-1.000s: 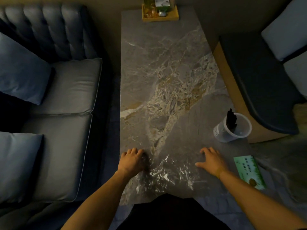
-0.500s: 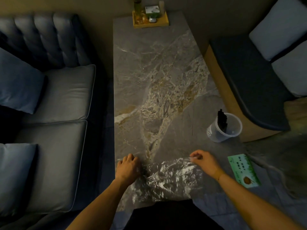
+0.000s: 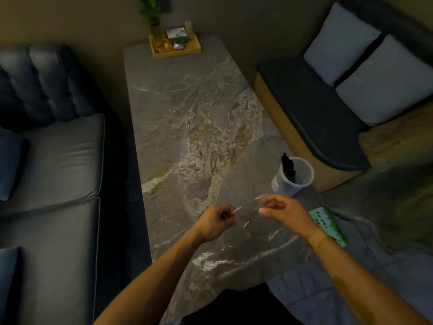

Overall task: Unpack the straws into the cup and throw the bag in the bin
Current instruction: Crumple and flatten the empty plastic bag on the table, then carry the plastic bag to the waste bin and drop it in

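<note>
A clear plastic bag [image 3: 253, 233] hangs lifted above the near end of the marble table [image 3: 182, 109], stretched between both hands. My left hand [image 3: 216, 222] pinches its top edge on the left. At the right end of that edge, my right hand [image 3: 284, 211] holds it between thumb and fingers. A clear plastic cup [image 3: 294, 177] stands near the table's right edge, just beyond my right hand. Black straws [image 3: 288, 166] stand inside it, leaning left. No bin is in view.
A green printed card [image 3: 328, 225] lies at the table's right edge, partly under my right wrist. A wooden tray [image 3: 177, 46] with a plant and small items sits at the far end. A dark sofa [image 3: 54, 160] runs along the left, a cushioned bench [image 3: 323, 106] on the right.
The bag lay flat on the table under both hands. Both hands have gripped its edge and raised it off the surface. The camera has tilted up.
</note>
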A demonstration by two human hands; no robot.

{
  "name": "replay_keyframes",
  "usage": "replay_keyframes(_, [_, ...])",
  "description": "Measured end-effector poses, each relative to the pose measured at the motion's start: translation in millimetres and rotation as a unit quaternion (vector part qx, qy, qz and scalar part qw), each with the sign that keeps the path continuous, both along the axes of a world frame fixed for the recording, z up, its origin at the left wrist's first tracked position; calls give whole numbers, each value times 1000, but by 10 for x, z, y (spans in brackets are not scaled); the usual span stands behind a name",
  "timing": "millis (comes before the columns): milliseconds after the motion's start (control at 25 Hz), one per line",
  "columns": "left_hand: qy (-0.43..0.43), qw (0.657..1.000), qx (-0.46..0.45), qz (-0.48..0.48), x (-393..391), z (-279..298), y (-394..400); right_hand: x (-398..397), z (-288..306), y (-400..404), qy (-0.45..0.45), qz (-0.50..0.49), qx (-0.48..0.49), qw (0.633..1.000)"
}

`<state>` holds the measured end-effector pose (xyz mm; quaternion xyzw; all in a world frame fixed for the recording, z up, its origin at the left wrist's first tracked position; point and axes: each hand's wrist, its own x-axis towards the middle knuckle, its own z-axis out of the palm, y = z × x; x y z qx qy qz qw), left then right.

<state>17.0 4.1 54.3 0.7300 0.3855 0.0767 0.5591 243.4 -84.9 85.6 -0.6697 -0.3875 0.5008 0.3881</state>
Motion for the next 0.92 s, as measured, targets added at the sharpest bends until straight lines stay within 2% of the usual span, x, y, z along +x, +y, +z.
replay_keyframes(240, [-101,986,-113,71,169,81,66,453,-19,-586,-8,-65,-65,996])
replay_keyframes(400, [-126,973,-171,87,428,130,-117,495,-52,-914,90,-168,-43,981])
replay_keyframes(600, [-143,959,-210,124,911,175,-458,522,-53,-1276,118,-198,-39,972])
replay_keyframes(720, [-147,959,-216,110,1281,260,-719,699,-44,-1632,100,-254,-28,962])
replay_keyframes(920, [-109,982,-147,45,1888,407,-1222,1141,-19,-2397,67,-346,0,936])
